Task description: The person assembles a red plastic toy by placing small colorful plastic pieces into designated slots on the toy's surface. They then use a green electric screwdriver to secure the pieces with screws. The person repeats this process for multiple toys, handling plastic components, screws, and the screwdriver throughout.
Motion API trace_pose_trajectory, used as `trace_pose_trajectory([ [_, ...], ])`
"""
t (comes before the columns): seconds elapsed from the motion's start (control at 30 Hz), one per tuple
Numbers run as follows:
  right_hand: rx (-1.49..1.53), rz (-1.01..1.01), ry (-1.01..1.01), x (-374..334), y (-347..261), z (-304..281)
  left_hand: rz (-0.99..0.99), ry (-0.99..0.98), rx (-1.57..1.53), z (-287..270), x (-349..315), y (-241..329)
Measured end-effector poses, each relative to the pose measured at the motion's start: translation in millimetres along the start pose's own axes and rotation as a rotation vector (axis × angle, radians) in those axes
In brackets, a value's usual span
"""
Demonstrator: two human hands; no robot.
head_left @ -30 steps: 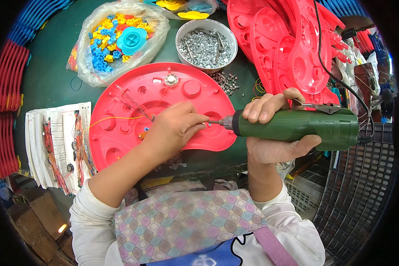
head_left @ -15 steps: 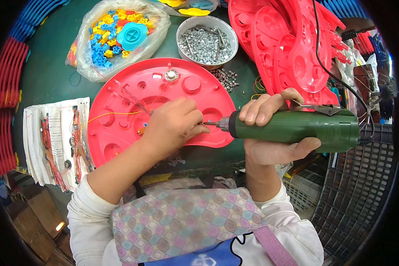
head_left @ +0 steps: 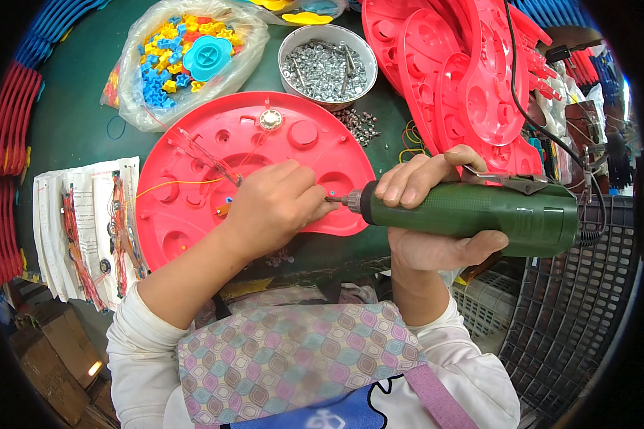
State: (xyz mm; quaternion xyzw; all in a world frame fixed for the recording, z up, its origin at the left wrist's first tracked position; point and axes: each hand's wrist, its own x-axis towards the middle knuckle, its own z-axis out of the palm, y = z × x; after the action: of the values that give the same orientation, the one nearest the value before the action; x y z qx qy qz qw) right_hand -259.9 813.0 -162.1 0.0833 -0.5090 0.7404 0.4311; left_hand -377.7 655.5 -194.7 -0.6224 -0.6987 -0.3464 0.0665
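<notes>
A green electric screwdriver (head_left: 472, 218) lies level in my right hand (head_left: 436, 214), with the fingers over its top and the thumb below. Its bit points left, and the tip reaches the fingertips of my left hand (head_left: 283, 206). Those fingers are pinched together; whatever sits between them is hidden or too small to name. Beneath the left hand is a red plastic shell (head_left: 172, 154) with round recesses and posts. A round metal-and-white part (head_left: 270, 119) is set near its far edge. Thin wires (head_left: 211, 159) run over it and pass under my left hand.
Behind the shell stand a white bowl of screws (head_left: 328, 66) and a plastic bag (head_left: 132, 93) of coloured star pieces. Loose small fasteners (head_left: 360, 126) lie beside the bowl. More red shells (head_left: 444, 64) are stacked far right. Wire bundles (head_left: 79, 239) rest on papers at left. A black cord (head_left: 519, 93) hangs at right.
The view has shifted slightly, moving the scene a little to the left. The screwdriver's rear end sits slightly lower. Both hands keep their grips.
</notes>
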Motion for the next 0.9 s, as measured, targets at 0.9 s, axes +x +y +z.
trace_pose_trajectory([
  [0.9, -0.087, 0.138, -0.106, -14.2, 17.0, -18.3, -0.097, -0.209, -0.118, -1.7, -4.1, -2.9],
])
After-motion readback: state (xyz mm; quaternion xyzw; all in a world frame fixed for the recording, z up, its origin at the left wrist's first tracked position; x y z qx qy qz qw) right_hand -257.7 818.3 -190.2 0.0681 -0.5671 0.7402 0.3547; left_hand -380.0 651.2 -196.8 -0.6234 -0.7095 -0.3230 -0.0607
